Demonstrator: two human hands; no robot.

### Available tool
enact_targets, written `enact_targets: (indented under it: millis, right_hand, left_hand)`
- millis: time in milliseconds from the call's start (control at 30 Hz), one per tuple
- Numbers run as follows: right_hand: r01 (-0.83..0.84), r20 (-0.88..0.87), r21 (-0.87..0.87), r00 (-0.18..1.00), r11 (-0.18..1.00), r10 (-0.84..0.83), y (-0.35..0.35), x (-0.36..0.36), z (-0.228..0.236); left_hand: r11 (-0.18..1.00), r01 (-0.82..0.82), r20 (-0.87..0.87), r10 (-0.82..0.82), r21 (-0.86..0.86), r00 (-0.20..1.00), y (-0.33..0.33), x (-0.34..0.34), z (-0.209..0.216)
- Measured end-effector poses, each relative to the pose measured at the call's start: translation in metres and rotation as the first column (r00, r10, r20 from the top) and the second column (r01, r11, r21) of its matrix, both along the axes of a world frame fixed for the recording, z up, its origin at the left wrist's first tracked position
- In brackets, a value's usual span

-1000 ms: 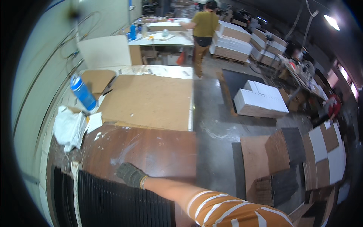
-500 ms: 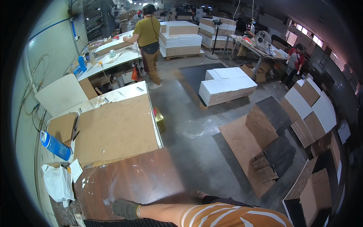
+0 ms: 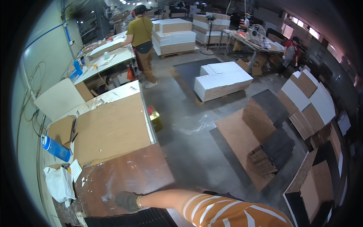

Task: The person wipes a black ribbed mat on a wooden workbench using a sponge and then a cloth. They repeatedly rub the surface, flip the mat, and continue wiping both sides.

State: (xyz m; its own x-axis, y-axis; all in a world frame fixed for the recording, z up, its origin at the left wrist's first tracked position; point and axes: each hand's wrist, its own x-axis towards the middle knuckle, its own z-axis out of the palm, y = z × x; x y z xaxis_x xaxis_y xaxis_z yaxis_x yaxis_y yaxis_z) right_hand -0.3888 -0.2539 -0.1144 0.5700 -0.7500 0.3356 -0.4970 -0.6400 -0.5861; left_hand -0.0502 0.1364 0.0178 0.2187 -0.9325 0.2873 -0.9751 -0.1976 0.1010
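Observation:
My right hand, in a dark grey work glove, reaches in from the lower right under an orange sleeve with white stripes. It rests at the near edge of a glossy brown board marked with pale smears. The fingers point left and down; their grip is hard to make out against the dark surroundings. Just below the hand lies a black ridged stack, perhaps of thin panels, cut off by the lower edge. My left hand is out of the picture.
Beyond the board lies a tan sheet. A blue bottle and white plastic bag sit at left. Stacked white panels and dark and brown boards stand on the floor. A co-worker stands at a far bench.
The view has shifted slightly, so the floor stacks and bench appear further left. My right hand stays at the board's near edge, its glove looking rounder, and more of the black stack shows.

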Motion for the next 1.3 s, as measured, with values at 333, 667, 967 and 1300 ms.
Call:
enact_targets:
  millis: [333, 667, 967, 1300]
  right_hand:
    - [0.184, 0.022, -0.006, 0.983, 0.983, -0.184, 0.075, -0.169, 0.003]
    - [0.353, -0.185, -0.175, 0.905, 0.919, -0.383, 0.124, -0.195, 0.005]
    - [0.368, -0.231, -0.260, 0.874, 0.893, -0.428, 0.140, -0.197, 0.025]
    - [0.363, -0.185, -0.271, 0.889, 0.892, -0.418, 0.137, -0.204, 0.025]
  left_hand:
    - [0.619, 0.258, -0.095, -0.478, -0.742, 0.873, -0.200, -0.039, -0.073]
    - [0.933, 0.358, -0.227, -0.354, -0.022, 0.907, -0.124, -0.081, 0.017]
    - [0.998, -0.065, -0.186, 0.067, 0.019, 0.980, 0.085, -0.017, -0.005]
    - [0.983, -0.185, -0.259, 0.180, 0.007, 0.949, 0.125, -0.064, 0.039]
